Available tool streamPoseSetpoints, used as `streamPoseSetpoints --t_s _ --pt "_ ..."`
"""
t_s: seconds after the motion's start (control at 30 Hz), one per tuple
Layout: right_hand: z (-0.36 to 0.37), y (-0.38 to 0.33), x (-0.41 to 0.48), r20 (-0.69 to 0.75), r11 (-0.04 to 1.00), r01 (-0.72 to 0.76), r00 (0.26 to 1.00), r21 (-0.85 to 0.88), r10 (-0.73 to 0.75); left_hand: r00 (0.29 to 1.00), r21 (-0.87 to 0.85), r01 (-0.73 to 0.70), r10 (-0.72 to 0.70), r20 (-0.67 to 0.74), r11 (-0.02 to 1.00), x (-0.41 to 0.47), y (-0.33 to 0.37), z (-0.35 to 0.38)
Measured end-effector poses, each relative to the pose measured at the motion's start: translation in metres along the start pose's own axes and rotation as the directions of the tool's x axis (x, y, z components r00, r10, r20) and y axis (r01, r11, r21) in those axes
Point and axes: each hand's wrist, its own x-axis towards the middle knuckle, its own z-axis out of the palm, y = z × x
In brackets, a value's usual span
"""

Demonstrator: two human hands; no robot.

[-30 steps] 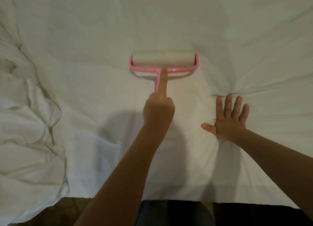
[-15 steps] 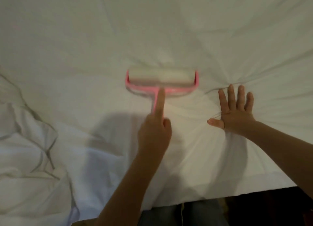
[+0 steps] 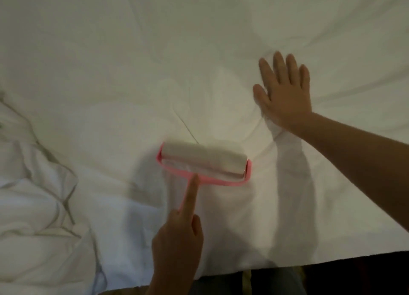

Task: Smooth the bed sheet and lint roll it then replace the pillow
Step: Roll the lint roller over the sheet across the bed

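On the soft creased white bed sheet (image 3: 155,62), pink-framed lint roller (image 3: 204,164) with pale cylindrical roll near the front edge, left hand (image 3: 177,239) gripping its thin handle, forefinger extended, right hand (image 3: 285,95) flat, fingers straight, rumpled blanket (image 3: 33,195) at left.

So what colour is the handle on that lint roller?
Pink. The lint roller has a pink frame too, with a whitish roll. The head view shows it.

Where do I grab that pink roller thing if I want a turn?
Grab the thin pink handle, coming from the near bed edge. It sticks out from the lint roller toward you, where the left hand grips it, leaving the white roll free to spin.
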Motion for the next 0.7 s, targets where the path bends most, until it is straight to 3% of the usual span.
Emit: streamPoseSetpoints --t_s 0.13,0.27,0.33,0.4,0.47,0.6,0.7 --pt "-0.003 0.015 0.022 0.210 0.994 0.067 0.976 -0.089 -0.047 0.975 0.037 -0.029 0.037 -0.218 0.999 0.063 0.037 -0.002" --pt "-0.009 0.015 0.026 0.176 0.988 0.098 0.981 -0.119 -0.076 0.905 0.106 -0.030 0.072 -0.420 0.994 0.141 0.072 -0.030" --pt "-0.012 0.012 0.032 0.136 0.989 0.092 0.988 -0.112 -0.076 0.913 0.108 0.000 0.044 -0.405 0.994 0.152 0.067 -0.049" --pt "-0.013 0.008 0.041 0.129 0.991 0.068 0.990 -0.118 -0.052 0.947 0.075 0.166 -0.137 -0.291 0.983 0.144 0.046 -0.053" --pt "-0.011 0.004 0.052 0.124 0.991 0.056 0.991 -0.118 -0.042 0.952 -0.031 0.231 -0.233 -0.201 0.972 0.111 0.005 -0.038" --pt "-0.009 -0.003 0.070 0.060 0.984 0.088 0.995 -0.157 -0.080 0.958 -0.171 0.210 -0.238 -0.162 0.963 0.068 -0.009 -0.026" --pt "-0.008 -0.010 0.081 0.039 0.985 0.081 0.996 -0.154 -0.076 0.966 -0.236 0.123 -0.171 -0.194 0.964 0.109 0.005 -0.038"
